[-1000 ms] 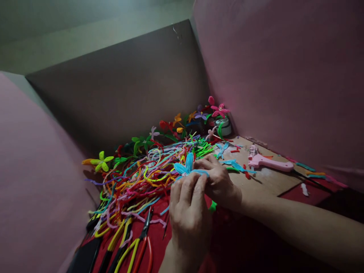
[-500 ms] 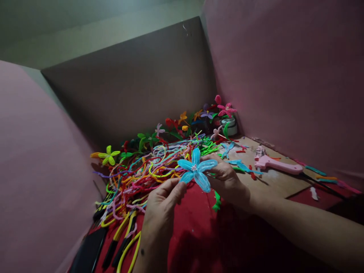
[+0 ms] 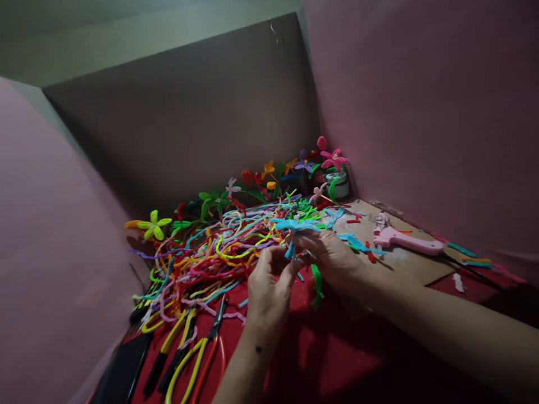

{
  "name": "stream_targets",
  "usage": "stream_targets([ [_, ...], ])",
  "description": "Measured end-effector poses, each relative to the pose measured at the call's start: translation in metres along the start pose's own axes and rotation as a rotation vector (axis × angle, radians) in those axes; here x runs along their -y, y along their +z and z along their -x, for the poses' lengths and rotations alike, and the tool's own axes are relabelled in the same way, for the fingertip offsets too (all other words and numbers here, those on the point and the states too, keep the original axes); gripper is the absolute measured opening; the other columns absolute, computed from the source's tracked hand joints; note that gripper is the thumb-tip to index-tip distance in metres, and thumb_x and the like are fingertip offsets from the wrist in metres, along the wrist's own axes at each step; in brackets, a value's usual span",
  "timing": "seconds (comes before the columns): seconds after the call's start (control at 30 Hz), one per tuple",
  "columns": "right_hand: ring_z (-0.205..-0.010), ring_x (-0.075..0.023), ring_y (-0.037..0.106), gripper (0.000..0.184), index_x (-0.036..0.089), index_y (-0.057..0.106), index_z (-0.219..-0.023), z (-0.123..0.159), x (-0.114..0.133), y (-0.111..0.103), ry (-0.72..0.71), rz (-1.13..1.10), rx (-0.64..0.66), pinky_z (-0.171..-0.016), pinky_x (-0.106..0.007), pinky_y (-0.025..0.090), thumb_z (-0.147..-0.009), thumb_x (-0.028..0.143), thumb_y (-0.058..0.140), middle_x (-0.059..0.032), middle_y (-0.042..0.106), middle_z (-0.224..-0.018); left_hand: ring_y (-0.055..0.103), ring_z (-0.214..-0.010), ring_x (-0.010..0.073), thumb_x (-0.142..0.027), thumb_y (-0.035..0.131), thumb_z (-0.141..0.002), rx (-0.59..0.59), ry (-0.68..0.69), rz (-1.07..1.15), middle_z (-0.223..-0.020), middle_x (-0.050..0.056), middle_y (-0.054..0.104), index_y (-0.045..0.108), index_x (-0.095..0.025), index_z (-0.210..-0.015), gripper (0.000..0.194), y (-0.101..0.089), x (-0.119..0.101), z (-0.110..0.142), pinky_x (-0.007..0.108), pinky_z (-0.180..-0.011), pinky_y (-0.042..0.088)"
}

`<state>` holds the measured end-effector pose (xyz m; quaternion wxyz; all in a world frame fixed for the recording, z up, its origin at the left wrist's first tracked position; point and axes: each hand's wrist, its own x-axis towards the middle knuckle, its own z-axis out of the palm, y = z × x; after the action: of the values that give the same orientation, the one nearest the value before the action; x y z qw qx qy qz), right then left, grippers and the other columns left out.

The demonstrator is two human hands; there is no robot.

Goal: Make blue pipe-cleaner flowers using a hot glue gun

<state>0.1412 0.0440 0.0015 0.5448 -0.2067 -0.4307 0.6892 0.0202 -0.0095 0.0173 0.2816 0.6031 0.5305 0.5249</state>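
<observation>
A blue pipe-cleaner flower (image 3: 297, 225) is held edge-on above the red cloth, its petals spread flat and its short blue underside pointing down. My left hand (image 3: 272, 283) is closed, thumb and fingers pinching around the flower's lower part. Just to the right, my right hand (image 3: 330, 255) grips the flower from beneath its petals, its fingertips partly hidden. Below the right hand hangs a green pipe-cleaner leaf (image 3: 316, 286); what it is joined to cannot be made out. Behind both hands lies a heap of coloured pipe cleaners (image 3: 227, 241).
A pink glue gun (image 3: 410, 241) rests on a brown board (image 3: 415, 272) at right, among blue scraps. Yellow-and-red handled scissors (image 3: 206, 348), pliers (image 3: 170, 348) and a black flat object (image 3: 122, 365) lie at lower left. Finished flowers (image 3: 154, 225) line the back, near a white jar (image 3: 339, 184).
The blue flower has tipped from facing me to edge-on, showing its underside. My left hand has moved right, from a petal to the flower's base. The scissors have come into sight.
</observation>
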Motion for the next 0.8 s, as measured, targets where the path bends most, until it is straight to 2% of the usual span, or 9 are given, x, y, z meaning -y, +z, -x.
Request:
stream_targets([
  [0.17, -0.062, -0.0114, 0.050, 0.024, 0.016, 0.066, -0.072, 0.000, -0.005, 0.000, 0.005, -0.006, -0.030, -0.053, -0.022, 0.036, -0.059, 0.035, 0.075, 0.0001, 0.059, -0.066, 0.062, -0.076, 0.0195, -0.026, 0.049, -0.083, -0.123, 0.354, -0.585, -0.086, 0.009, 0.065, 0.055, -0.015, -0.100, 0.021, 0.018, 0.013, -0.002, 0.029, -0.067, 0.044],
  [0.23, -0.058, -0.0095, 0.046, 0.026, 0.016, 0.067, -0.073, 0.000, -0.008, -0.002, 0.000, 0.002, -0.034, -0.050, -0.021, 0.033, -0.060, 0.038, 0.074, 0.0008, 0.057, -0.064, 0.062, -0.072, 0.0202, -0.024, 0.045, -0.086, -0.166, 0.481, -0.789, -0.082, 0.010, 0.065, 0.056, -0.012, -0.101, 0.022, 0.018, 0.019, -0.003, 0.028, -0.063, 0.043],
  [0.3, -0.055, -0.0085, 0.043, 0.029, 0.015, 0.067, -0.074, 0.000, -0.011, -0.003, 0.002, 0.021, -0.037, -0.048, -0.021, 0.031, -0.062, 0.040, 0.073, 0.0009, 0.055, -0.061, 0.061, -0.066, 0.0188, -0.022, 0.042, -0.087, -0.188, 0.542, -0.891, -0.075, 0.008, 0.064, 0.058, -0.012, -0.097, 0.021, 0.017, 0.024, -0.006, 0.026, -0.058, 0.041],
  [0.37, -0.054, -0.0085, 0.041, 0.029, 0.015, 0.066, -0.073, 0.001, -0.011, -0.003, 0.004, 0.048, -0.050, -0.047, -0.021, 0.030, -0.062, 0.041, 0.073, 0.0014, 0.053, -0.058, 0.059, -0.062, 0.0162, -0.019, 0.041, -0.087, -0.198, 0.561, -0.867, -0.070, 0.006, 0.063, 0.059, -0.014, -0.091, 0.019, 0.016, 0.027, -0.008, 0.024, -0.057, 0.040],
  [0.43, -0.053, -0.0083, 0.039, 0.028, 0.015, 0.066, -0.070, 0.002, -0.010, 0.000, -0.009, 0.060, -0.054, -0.048, -0.021, 0.032, -0.061, 0.041, 0.074, 0.0023, 0.051, -0.056, 0.057, -0.060, 0.0136, -0.017, 0.043, -0.086, -0.194, 0.535, -0.747, -0.069, 0.004, 0.062, 0.059, -0.015, -0.086, 0.016, 0.014, 0.028, -0.009, 0.022, -0.057, 0.040],
  [0.6, -0.058, -0.0083, 0.045, 0.018, 0.018, 0.069, -0.071, 0.002, -0.007, 0.006, -0.102, 0.003, 0.011, -0.059, -0.023, 0.039, -0.060, 0.029, 0.076, 0.0026, 0.058, -0.064, 0.050, -0.055, 0.0098, -0.018, 0.045, -0.084, -0.149, 0.354, -0.477, -0.063, -0.002, 0.055, 0.057, -0.018, -0.077, 0.013, 0.010, 0.024, -0.009, 0.020, -0.057, 0.038],
  [0.73, -0.065, -0.0103, 0.052, 0.020, 0.019, 0.071, -0.077, 0.002, -0.005, 0.006, -0.107, 0.036, 0.114, -0.067, -0.026, 0.042, -0.059, 0.023, 0.077, 0.0018, 0.063, -0.070, 0.046, -0.056, 0.0094, -0.018, 0.048, -0.080, -0.134, 0.267, -0.350, -0.061, -0.004, 0.050, 0.056, -0.019, -0.073, 0.011, 0.004, 0.020, -0.007, 0.020, -0.057, 0.036],
  [0.8, -0.062, -0.0092, 0.050, 0.018, 0.019, 0.071, -0.076, 0.003, -0.002, 0.006, -0.099, 0.063, 0.137, -0.065, -0.025, 0.042, -0.060, 0.024, 0.076, 0.0025, 0.061, -0.066, 0.043, -0.055, 0.0091, -0.021, 0.050, -0.080, -0.119, 0.212, -0.255, -0.059, -0.004, 0.048, 0.055, -0.019, -0.070, 0.011, 0.002, 0.017, -0.006, 0.019, -0.056, 0.036],
])
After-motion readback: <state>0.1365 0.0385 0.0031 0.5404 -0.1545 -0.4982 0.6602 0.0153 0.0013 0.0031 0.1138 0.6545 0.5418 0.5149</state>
